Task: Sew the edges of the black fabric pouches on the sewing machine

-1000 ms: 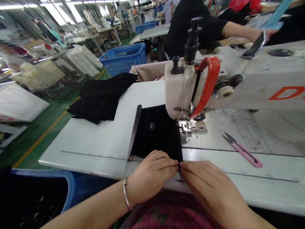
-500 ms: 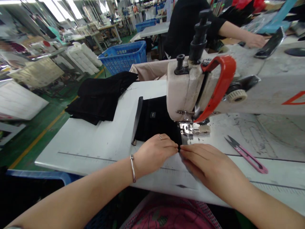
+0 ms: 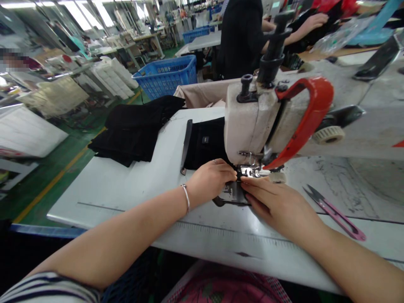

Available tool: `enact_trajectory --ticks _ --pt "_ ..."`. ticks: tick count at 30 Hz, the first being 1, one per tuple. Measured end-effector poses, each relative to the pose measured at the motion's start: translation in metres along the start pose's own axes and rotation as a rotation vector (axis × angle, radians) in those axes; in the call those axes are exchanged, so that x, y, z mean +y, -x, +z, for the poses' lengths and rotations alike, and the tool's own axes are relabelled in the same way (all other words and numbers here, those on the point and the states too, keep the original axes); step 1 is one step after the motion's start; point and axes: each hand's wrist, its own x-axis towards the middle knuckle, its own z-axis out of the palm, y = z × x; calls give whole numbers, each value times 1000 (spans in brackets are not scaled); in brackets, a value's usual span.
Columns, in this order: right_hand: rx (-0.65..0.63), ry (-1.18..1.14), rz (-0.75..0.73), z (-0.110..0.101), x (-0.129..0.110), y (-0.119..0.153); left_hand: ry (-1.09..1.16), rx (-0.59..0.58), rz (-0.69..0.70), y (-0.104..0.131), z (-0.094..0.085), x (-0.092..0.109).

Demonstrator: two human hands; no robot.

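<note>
A black fabric piece (image 3: 205, 153) with a small dark label lies flat on the sewing machine's bed, its right part under the machine head. My left hand (image 3: 212, 180) wears a ring and a bracelet and is closed on the near end of the fabric, fingertips pinched. Close beside it, my right hand (image 3: 277, 200) has its fingers pressed together at the same near corner. Both sets of fingertips are just in front of the metal presser foot (image 3: 250, 171). A dark strip (image 3: 187, 147) runs along the fabric's left edge. The sewing machine (image 3: 248, 122) hides part of the fabric.
Pink-handled thread snips (image 3: 336, 213) lie on the table right of my right hand. Folded black fabric (image 3: 132, 130) is stacked at the table's left. Behind stand a blue basket (image 3: 167, 78) and a beige cloth-lined bin (image 3: 202, 90). A co-worker in black (image 3: 241, 40) works beyond the machine.
Both hands have moved forward, away from me, with the fabric's near end up to the presser foot. A metal plate now shows in front. The co-worker's hand has lifted and moved left.
</note>
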Motion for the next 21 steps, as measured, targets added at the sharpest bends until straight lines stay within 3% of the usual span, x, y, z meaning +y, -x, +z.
enact_trajectory --ticks 7,18,21 --pt "-44 -64 32 0 4 -4 -30 92 -61 -6 7 -12" --pt "-58 -129 48 -2 5 -6 -33 75 -74 -5 10 -15" --pt "-2 -156 39 -7 6 -6 -29 73 -76 -7 6 -17"
